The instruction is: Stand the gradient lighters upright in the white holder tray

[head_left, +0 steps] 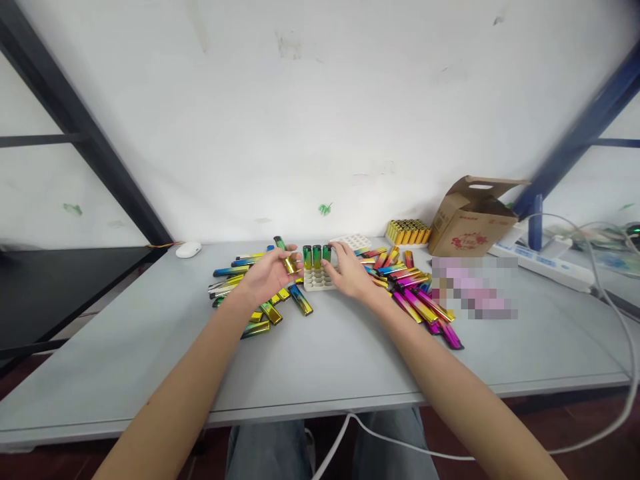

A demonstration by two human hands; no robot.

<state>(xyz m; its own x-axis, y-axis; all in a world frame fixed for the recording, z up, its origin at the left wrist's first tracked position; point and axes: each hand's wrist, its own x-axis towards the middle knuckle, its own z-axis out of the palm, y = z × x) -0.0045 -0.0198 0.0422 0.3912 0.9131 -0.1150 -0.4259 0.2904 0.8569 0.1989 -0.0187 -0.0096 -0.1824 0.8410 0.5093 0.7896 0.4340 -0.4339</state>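
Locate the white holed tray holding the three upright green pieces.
In the head view, the tray sits near centre, between the left grip and right grip, with loose shiny pieces to either side.

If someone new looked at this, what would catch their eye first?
Probably the shiny, multicoloured metallic sticks lying in loose piles on the grey table, left and right of a pale tray with round holes. Three green-and-gold sticks stand upright in that tray, between the left hand, which holds another stick, and the right hand. Next, perhaps, the open brown cardboard box at the back right.
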